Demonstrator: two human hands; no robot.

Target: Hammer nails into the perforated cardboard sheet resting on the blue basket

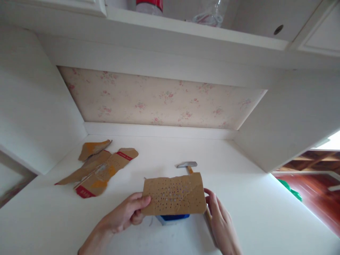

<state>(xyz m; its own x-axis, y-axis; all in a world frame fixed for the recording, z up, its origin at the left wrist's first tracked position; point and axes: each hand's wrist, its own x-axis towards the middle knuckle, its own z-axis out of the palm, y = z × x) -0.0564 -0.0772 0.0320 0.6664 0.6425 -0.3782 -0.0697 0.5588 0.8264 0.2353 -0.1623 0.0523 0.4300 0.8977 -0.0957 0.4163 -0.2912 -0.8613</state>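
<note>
A rectangular piece of brown cardboard, dotted with many small punched holes, is held up above the white tabletop. My left hand pinches its left edge, thumb on top and the other fingers curled beneath. At the right edge is my right hand, its fingers bent against and partly behind the cardboard. Below the sheet a blue and white box-like object shows only in part. A hammer lies on the table behind and under the cardboard; its wooden handle comes out beside my right hand.
Torn cardboard scraps with red and orange markings lie at the left of the white tabletop. White side panels flank the table. An overhead shelf holds a red-labelled container and a clear plastic item.
</note>
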